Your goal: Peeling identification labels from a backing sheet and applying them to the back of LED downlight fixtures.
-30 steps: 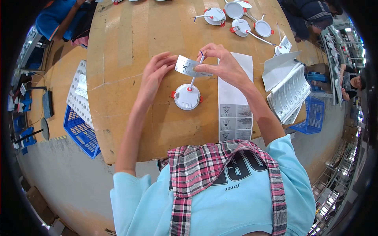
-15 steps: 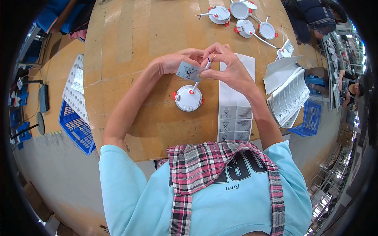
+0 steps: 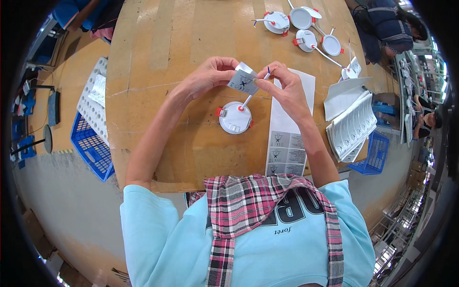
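A round white downlight (image 3: 235, 123) with red spring clips lies face down on the table below my hands. Its white cable (image 3: 246, 101) rises from a red grommet toward my right hand (image 3: 287, 91). The thumb and fingers of that hand pinch the cable near its end, at the right edge of a silver printed label (image 3: 242, 82). My left hand (image 3: 210, 75) pinches the label's other side. The label is folded, its paler back showing at the top, and it lies around or against the cable; which, I cannot tell.
A strip of printed labels (image 3: 288, 143) lies under my right forearm. Stacked label sheets (image 3: 351, 124) sit at the table's right edge, with several downlights (image 3: 301, 19) at the far right. Blue crates (image 3: 91, 148) flank the table; a white perforated tray (image 3: 93, 103) tops the left one.
My left hand has drawn back to the left, so its thumb and fingers show more clearly. The label has tilted, showing its paler back. The view has shifted slightly.
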A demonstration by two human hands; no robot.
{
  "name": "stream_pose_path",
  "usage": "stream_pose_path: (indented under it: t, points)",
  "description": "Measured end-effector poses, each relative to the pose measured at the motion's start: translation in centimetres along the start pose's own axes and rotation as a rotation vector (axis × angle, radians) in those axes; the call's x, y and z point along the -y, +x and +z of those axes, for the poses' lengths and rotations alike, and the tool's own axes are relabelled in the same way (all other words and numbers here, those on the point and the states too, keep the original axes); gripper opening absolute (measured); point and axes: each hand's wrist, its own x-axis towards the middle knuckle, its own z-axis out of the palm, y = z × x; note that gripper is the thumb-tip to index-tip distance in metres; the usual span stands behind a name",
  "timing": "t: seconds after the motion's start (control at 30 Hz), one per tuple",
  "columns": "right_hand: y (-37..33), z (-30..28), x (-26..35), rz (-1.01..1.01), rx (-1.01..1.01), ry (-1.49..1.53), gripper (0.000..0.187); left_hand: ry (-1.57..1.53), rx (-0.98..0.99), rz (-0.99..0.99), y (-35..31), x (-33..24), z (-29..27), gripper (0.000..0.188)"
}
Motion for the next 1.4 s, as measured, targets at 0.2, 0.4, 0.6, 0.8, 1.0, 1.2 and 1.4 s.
stream_pose_path:
  t: [0.2, 0.4, 0.6, 0.8, 1.0, 1.2, 1.4]
  points:
    - [-0.4, 0.6, -0.4, 0.139, -0.062, 0.224, 0.017, -0.039, -0.098, 0.092, -0.9, -0.6, 1.7, 0.024]
    - [-0.4, 1.1, -0.6, 0.124, -0.101, 0.28, 0.015, 0.034, -0.198, 0.137, -1.4, -0.2, 2.0, 0.027]
    - [-0.4, 1.0, -0.9, 0.171, -0.087, 0.264, 0.013, 0.104, -0.204, 0.195, -1.9, -1.0, 2.7, 0.029]
    - [-0.3, 1.3, -0.5, 0.137, -0.12, 0.277, 0.014, 0.115, -0.173, 0.225, -2.3, -1.3, 2.7, 0.031]
    - [-0.3, 1.2, -1.1, 0.15, -0.148, 0.27, 0.014, 0.116, -0.171, 0.198, -2.3, -1.5, 2.9, 0.032]
    - [0.0, 1.4, -1.0, 0.148, -0.15, 0.253, 0.015, 0.128, -0.183, 0.193, -2.4, -1.6, 2.7, 0.031]
    - [0.0, 1.2, -1.5, 0.176, -0.134, 0.233, 0.017, 0.138, -0.212, 0.17, -2.1, -1.5, 2.7, 0.03]
